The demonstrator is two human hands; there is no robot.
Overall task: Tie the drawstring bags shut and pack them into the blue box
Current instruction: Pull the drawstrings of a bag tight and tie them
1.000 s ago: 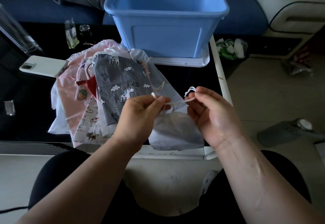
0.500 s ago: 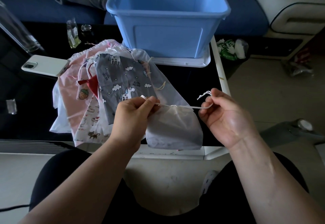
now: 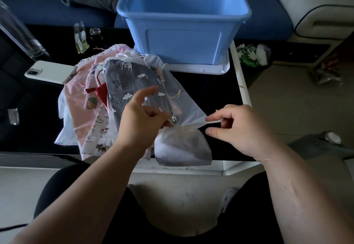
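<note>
- Nearest to the person, the white bag (image 3: 183,151) sits at the desk's near edge. Its closed bottom points toward the person and its gathered neck points away, so its axis runs near to far.
- The left hand (image 3: 141,121) curls its fingers in at that neck and pinches it, with the forefinger lifted clear. Whether it holds cloth or cord is hidden behind the fingers.
- The right hand (image 3: 243,129) pinches the drawstring (image 3: 203,123) in curled fingers, thumb held apart below. The cord runs taut sideways from the neck to this hand.
- I can't tell whether the bag rests on the desk (image 3: 210,90) or hangs from the cord.
- Just beyond, a heap of bags lies fanned out. On top is a grey unicorn bag (image 3: 134,79), its mouth pointing away toward the box. Its small white lettering is too fine to read.
- Under it lie a pink bag (image 3: 76,100) and a strawberry print, both partly covered.
- To the left, a white phone (image 3: 50,71) lies face down.
- Farther back, the blue box (image 3: 183,19) stands open on a white lid (image 3: 201,68).
- To the right, off the desk, green packaging (image 3: 247,54) carries white letters that are crumpled and unreadable.
</note>
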